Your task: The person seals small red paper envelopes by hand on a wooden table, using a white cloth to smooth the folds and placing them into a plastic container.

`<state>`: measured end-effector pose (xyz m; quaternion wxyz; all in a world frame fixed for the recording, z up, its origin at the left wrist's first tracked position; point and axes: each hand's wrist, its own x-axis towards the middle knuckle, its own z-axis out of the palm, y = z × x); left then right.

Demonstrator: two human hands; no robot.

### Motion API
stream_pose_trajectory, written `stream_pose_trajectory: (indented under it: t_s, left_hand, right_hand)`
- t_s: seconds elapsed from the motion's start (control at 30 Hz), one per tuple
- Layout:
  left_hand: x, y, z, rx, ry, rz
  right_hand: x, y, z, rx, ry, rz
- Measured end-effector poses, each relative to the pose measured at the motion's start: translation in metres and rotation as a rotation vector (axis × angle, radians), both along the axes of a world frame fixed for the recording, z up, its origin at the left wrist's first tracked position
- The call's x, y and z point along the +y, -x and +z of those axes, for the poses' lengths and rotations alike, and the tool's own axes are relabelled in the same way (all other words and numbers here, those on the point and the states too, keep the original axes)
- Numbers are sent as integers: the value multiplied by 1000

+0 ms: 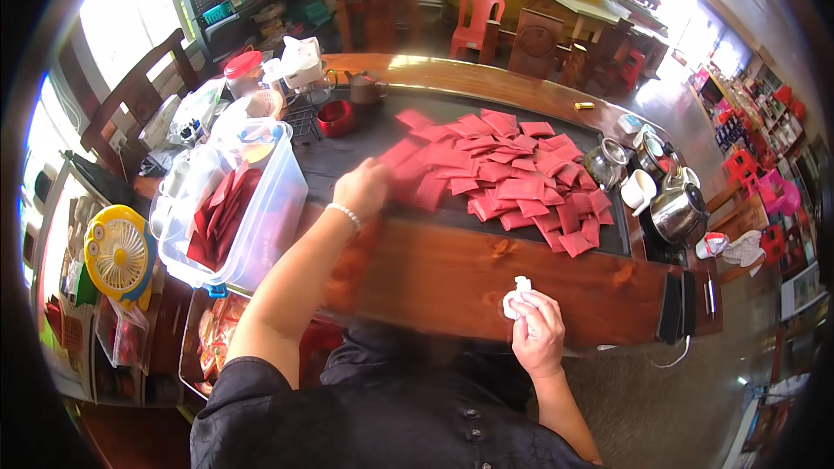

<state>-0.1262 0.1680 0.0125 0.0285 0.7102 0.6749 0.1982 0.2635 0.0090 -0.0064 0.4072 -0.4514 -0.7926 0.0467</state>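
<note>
A large heap of small red packets point(515, 169) is spread over the dark inset of the wooden table. At the heap's left edge is my left hand point(361, 189), a beaded bracelet on its wrist; motion blur there hides whether its fingers hold a packet. Above the near wooden edge, my right hand point(537, 329) grips a small crumpled white item point(516, 299), perhaps tissue. Left of my left forearm stands a clear plastic bin point(296, 192) with dark red packets point(221, 215) inside.
A red bowl point(335, 118) and a brown teapot point(366, 88) sit behind my left hand. Steel kettle point(677, 212), white pitcher point(637, 189) and glass pot point(606, 163) crowd the right end. A yellow fan point(118, 253) is far left; a black phone-like slab point(669, 307) lies near right.
</note>
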Motion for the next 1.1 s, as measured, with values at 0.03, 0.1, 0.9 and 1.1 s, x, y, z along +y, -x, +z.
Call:
stream_pose_trajectory:
  t_s: [0.03,0.1,0.9,1.1]
  left_hand:
    - [-2,-1,5,-31,-51,19]
    - [-11,-7,15,-98,-111,35]
    - [-142,-116,-20,-196,-118,-473]
    - [-142,-123,-8,-302,-244,-486]
  right_hand:
    - [0,0,-1,1,0,3]
    - [0,0,1,-1,-1,5]
    - [22,65,14,-11,34,232]
    - [28,13,-4,-94,115,53]
